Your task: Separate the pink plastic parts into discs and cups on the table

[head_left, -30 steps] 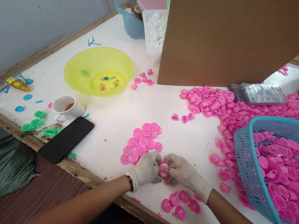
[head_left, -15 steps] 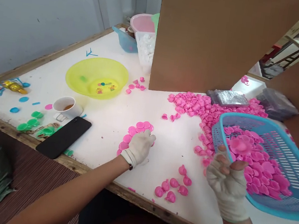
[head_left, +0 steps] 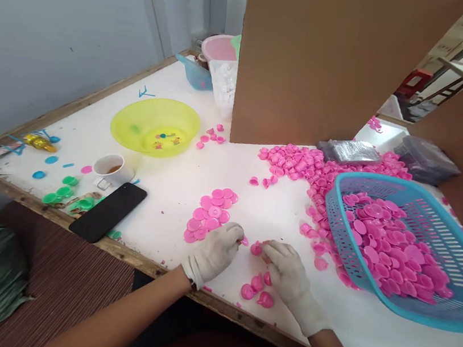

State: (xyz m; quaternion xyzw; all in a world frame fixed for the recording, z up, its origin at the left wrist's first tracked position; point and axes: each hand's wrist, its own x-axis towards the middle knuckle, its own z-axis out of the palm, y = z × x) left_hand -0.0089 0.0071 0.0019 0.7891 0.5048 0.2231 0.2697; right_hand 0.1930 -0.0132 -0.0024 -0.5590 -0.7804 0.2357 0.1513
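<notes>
Both hands wear white cloth gloves and rest on the white table (head_left: 169, 188) near its front edge. My left hand (head_left: 216, 249) is curled, its fingertips pinching a small pink piece beside a flat cluster of pink discs (head_left: 211, 214). My right hand (head_left: 287, 270) is closed on a pink cup-shaped piece (head_left: 256, 249) just right of the left fingertips. A few loose pink cup pieces (head_left: 257, 289) lie under the right wrist. A tilted blue basket (head_left: 442, 237) full of pink pieces stands at the right.
A large heap of pink pieces (head_left: 302, 163) spreads before a tall cardboard box (head_left: 325, 60). A yellow bowl (head_left: 155, 125), a cup (head_left: 113, 169), a black phone (head_left: 108, 211) and green caps (head_left: 63, 193) lie at the left. Tubs stand at the back.
My right hand has come back from the blue basket to the table front and met the left hand. The left hand slid right, off the disc cluster. The view shifted slightly.
</notes>
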